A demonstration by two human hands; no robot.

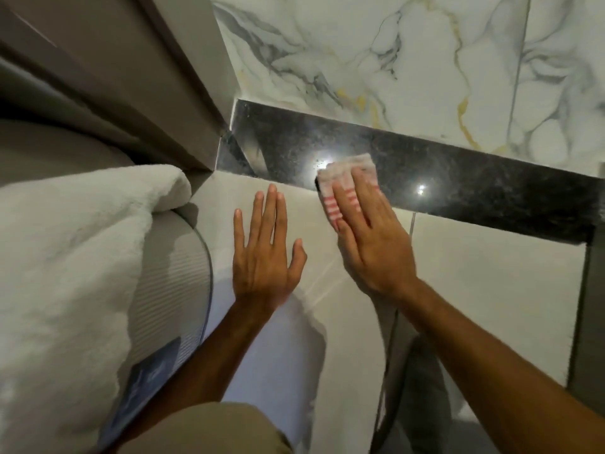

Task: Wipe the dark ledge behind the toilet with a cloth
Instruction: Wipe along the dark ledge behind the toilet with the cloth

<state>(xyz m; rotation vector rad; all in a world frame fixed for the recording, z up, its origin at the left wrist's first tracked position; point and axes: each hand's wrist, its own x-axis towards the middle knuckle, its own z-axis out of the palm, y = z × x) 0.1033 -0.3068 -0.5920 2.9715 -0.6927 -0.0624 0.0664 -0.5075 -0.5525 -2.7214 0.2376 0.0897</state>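
So the right hand (370, 231) is pressing a pink-striped cloth (343, 181) flat onto the dark ledge (458, 188), fingers stretched over it rather than gripping, about 12 o'clock from the wrist. The left hand (265, 253) is empty, fingers spread flat on the pale tile wall (474, 273) at roughly 9 o'clock from the cloth, near but not touching. Risk as I see it: the cloth overhangs the ledge's front edge, so a fast swipe could slide it off. Also that far right stretch at 3 o'clock looks easy to miss.
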